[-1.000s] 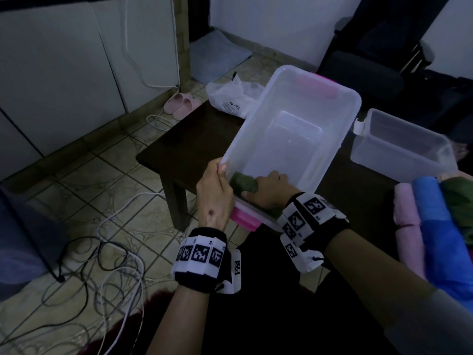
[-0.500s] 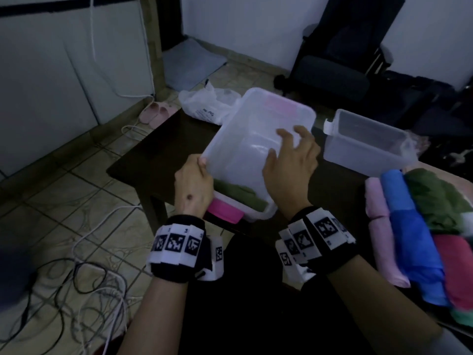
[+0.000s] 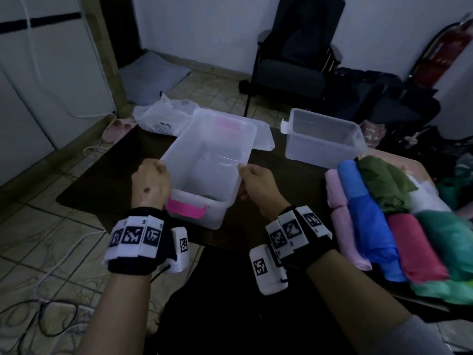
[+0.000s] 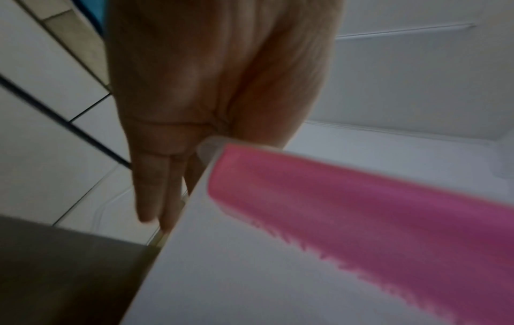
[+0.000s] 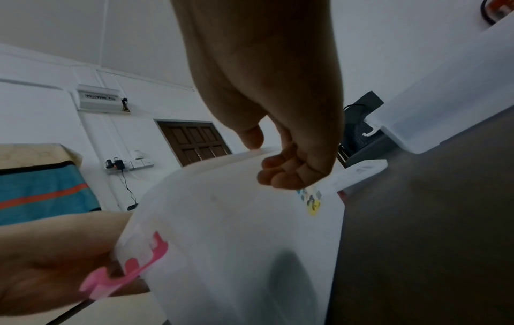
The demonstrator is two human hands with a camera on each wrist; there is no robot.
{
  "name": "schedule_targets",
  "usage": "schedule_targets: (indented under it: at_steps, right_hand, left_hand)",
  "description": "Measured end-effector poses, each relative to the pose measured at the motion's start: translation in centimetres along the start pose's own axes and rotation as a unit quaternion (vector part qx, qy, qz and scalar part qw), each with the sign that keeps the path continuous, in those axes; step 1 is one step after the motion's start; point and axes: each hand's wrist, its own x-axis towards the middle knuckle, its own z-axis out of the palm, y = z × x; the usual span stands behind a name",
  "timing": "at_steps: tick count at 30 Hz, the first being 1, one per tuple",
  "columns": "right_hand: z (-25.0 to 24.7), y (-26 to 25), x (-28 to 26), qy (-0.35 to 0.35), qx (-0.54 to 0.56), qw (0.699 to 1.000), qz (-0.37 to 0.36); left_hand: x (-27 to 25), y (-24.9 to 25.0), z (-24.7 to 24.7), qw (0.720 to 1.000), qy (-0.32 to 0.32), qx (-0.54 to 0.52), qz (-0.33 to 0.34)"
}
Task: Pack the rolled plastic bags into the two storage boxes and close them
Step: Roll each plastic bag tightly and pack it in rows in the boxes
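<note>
The large storage box [image 3: 204, 170] is taken as the landmark; it is seen on the dark counter [image 3: 107, 172] with a pink latch [image 3: 185, 208] on its near end. Its left rim is gripped by the left hand [image 3: 151, 185], thumb over the edge. Its right rim is clasped in the grip of the right hand [image 3: 258, 184]. Right of it, the second box [image 3: 322, 139] is set open. Further right, rolled plastic bags [image 3: 378, 216] are piled.
</note>
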Motion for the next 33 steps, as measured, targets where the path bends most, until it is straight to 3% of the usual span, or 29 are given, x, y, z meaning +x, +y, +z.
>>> schedule_targets:
  at_steps: [2,6,8,11,14,17,21,22,26,33]
  right_hand:
    - [-0.6,0.2,0.0,-0.010,0.007,1.000,-0.002]
    - [-3.4,0.8,0.0,-0.021,-0.052,0.998,-0.008]
    - [-5.4,1.3,0.3,-0.002,-0.091,0.996,-0.021]
    - [-8.9,1.9,0.5,0.023,-0.161,0.987,-0.020]
    - [-12.6,2.9,0.2,0.095,-0.214,0.972,-0.019]
    - [-15.6,4.6,-0.9,0.199,-0.333,0.922,0.011]
    - [-17.7,6.3,-3.1,0.289,-0.444,0.840,0.119]
    - [-18.1,6.5,-3.5,0.293,-0.443,0.835,0.147]
    - [-19.3,8.0,-3.7,0.249,-0.382,0.858,0.235]
    - [-20.3,10.1,-2.3,0.229,-0.378,0.861,0.250]
  left_hand:
    - [-0.8,0.5,-0.1,0.997,0.048,-0.006,0.052]
    - [-3.5,3.4,0.0,0.966,0.114,-0.036,0.228]
    - [-5.5,5.3,1.0,0.950,0.079,-0.057,0.296]
    - [-8.8,7.3,4.1,0.939,-0.030,-0.064,0.338]
    - [-11.2,7.2,8.8,0.931,-0.148,-0.027,0.332]
    - [-12.2,5.8,13.2,0.925,-0.241,0.036,0.291]
    - [-12.5,3.8,17.0,0.913,-0.238,0.183,0.275]
    - [-12.4,3.5,17.6,0.909,-0.238,0.212,0.268]
    - [-11.7,2.6,18.9,0.900,-0.248,0.270,0.237]
    - [-11.7,1.6,19.5,0.893,-0.215,0.301,0.256]
